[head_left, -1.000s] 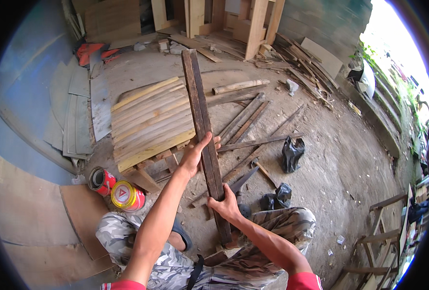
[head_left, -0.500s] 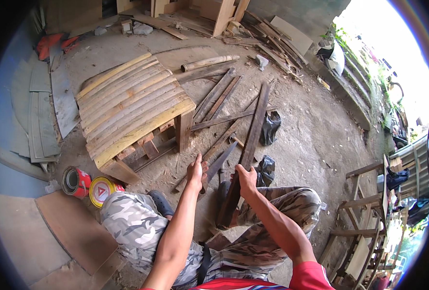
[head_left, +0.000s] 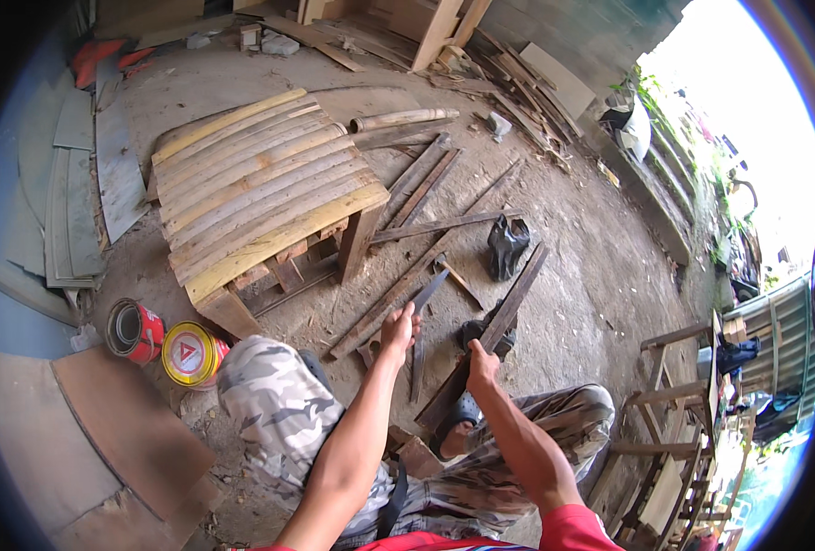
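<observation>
1. The left hand (head_left: 396,327) is curling its fingers tight around the near end of a thin dark stick (head_left: 423,303).
2. The right hand (head_left: 481,365) is gripping a long dark plank (head_left: 504,317), which is lying on the dirt and pointing toward one o'clock.
3. A black bag (head_left: 507,244) is sitting just past the plank, at twelve o'clock.
4. A slatted wooden bench (head_left: 260,197) is standing at ten o'clock from the hands.
5. Two paint cans (head_left: 164,342) are sitting at nine o'clock, beside the person's knee.
</observation>
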The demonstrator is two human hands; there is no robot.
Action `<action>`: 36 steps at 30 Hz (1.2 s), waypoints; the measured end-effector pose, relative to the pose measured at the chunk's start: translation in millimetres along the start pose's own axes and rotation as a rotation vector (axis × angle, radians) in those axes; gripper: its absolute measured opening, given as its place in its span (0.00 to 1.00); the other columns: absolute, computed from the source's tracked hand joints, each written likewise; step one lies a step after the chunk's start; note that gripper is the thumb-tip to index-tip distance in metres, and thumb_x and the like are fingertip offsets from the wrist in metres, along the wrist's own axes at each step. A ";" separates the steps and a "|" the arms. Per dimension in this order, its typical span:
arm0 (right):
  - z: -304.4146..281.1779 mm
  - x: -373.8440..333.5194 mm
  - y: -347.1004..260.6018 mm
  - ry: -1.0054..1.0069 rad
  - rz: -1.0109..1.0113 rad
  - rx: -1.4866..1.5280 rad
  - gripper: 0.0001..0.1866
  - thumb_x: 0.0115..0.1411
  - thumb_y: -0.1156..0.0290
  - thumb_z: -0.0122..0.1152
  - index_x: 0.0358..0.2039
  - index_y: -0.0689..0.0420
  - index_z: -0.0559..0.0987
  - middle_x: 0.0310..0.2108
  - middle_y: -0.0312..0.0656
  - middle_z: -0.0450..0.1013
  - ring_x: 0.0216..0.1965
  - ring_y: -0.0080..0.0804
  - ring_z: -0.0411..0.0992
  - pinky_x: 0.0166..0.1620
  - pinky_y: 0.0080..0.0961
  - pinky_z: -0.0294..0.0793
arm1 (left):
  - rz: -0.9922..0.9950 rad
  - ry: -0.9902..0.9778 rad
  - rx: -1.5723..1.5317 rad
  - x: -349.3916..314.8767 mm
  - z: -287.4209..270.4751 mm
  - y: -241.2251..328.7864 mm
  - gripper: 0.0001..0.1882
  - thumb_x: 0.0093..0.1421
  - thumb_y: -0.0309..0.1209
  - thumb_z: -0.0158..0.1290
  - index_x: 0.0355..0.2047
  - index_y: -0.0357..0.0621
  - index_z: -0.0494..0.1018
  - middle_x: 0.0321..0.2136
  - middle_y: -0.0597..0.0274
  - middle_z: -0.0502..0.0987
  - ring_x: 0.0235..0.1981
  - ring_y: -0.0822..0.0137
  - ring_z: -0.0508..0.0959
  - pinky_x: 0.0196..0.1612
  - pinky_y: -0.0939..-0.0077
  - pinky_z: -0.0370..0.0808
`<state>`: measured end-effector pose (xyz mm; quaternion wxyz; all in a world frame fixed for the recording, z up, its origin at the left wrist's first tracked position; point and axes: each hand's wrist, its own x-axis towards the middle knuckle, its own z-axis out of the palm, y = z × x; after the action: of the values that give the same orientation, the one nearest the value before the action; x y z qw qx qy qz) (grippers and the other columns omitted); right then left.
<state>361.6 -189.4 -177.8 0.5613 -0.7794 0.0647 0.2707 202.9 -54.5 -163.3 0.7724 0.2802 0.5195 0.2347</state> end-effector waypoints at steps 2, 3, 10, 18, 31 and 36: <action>11.1 1.8 11.8 -0.004 -0.010 0.022 0.21 0.52 0.67 0.70 0.42 0.65 0.74 0.27 0.43 0.74 0.20 0.35 0.75 0.23 0.32 0.77 | 0.025 0.038 0.055 -1.0 -6.9 -17.7 0.20 0.67 0.52 0.52 0.27 0.51 0.75 0.21 0.76 0.74 0.21 0.81 0.72 0.21 0.80 0.65; 18.8 3.7 19.7 -0.020 -0.008 0.043 0.20 0.53 0.67 0.71 0.42 0.64 0.74 0.26 0.42 0.74 0.20 0.35 0.75 0.23 0.32 0.77 | -0.004 0.015 0.145 3.1 -14.2 -27.0 0.20 0.66 0.54 0.52 0.35 0.51 0.74 0.28 0.74 0.76 0.26 0.79 0.74 0.26 0.77 0.68; 62.4 12.8 71.5 0.077 -0.012 -0.130 0.31 0.48 0.60 0.70 0.47 0.69 0.77 0.39 0.49 0.79 0.38 0.39 0.76 0.45 0.35 0.74 | -0.165 -0.029 0.499 7.0 -71.7 -102.7 0.33 0.65 0.61 0.51 0.56 0.47 0.71 0.46 0.62 0.79 0.42 0.68 0.78 0.42 0.68 0.75; 68.1 80.4 99.0 0.245 -0.025 -0.055 0.29 0.48 0.62 0.69 0.46 0.69 0.76 0.37 0.50 0.78 0.37 0.40 0.76 0.45 0.36 0.75 | -0.183 0.162 0.525 -0.3 -65.1 -122.8 0.30 0.64 0.55 0.57 0.46 0.37 0.76 0.34 0.62 0.80 0.32 0.71 0.79 0.39 0.74 0.77; 45.1 131.4 99.5 0.064 0.037 -0.544 0.43 0.53 0.51 0.63 0.62 0.68 0.64 0.54 0.67 0.71 0.57 0.62 0.71 0.60 0.46 0.69 | -0.270 0.123 0.698 16.6 -81.9 -149.9 0.32 0.64 0.57 0.55 0.53 0.41 0.72 0.39 0.61 0.81 0.36 0.69 0.81 0.38 0.72 0.76; 26.8 142.8 118.8 -0.112 0.031 -0.807 0.48 0.56 0.48 0.60 0.67 0.67 0.57 0.60 0.70 0.65 0.61 0.64 0.67 0.63 0.46 0.66 | -0.233 0.136 0.697 17.0 -79.6 -156.8 0.32 0.63 0.56 0.57 0.51 0.38 0.74 0.36 0.60 0.82 0.38 0.66 0.81 0.45 0.69 0.76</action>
<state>424.9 -179.0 -354.2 0.2092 -0.9201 -0.0656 0.3245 145.6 -143.3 -304.8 0.6159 0.4490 0.6467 -0.0276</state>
